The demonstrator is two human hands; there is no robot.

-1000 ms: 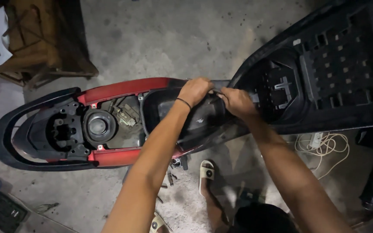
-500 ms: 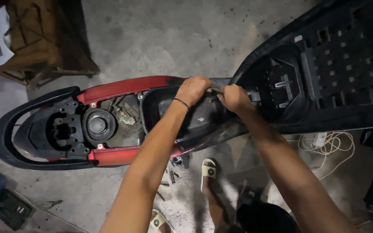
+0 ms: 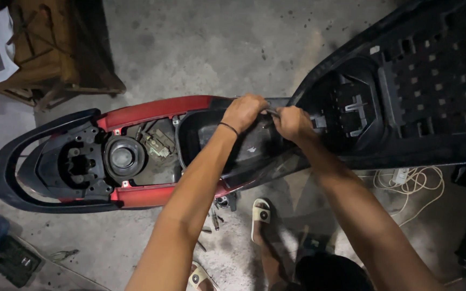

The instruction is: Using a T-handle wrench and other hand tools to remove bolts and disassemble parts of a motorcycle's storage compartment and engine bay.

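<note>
The floor here is grey concrete, dusty and stained. A red scooter body is lying across it, with its black seat flipped up on the right.

Both hands are meeting at the far edge of the open storage tub, right where the seat hinges. The left hand is closing around a thin metal tool. The right hand is curling tight just beside it, gripping the same spot. What the tool is touching is too small to tell.

The seat is already up and the tub is already bare. To the left, a round black cap and some wiring are showing, so covers are off there too. The part at the hinge looks not yet free.

Near the person, small tools are lying on the floor by a white sandal. A white cord is curling on the right. A wooden stand is sitting far left.
</note>
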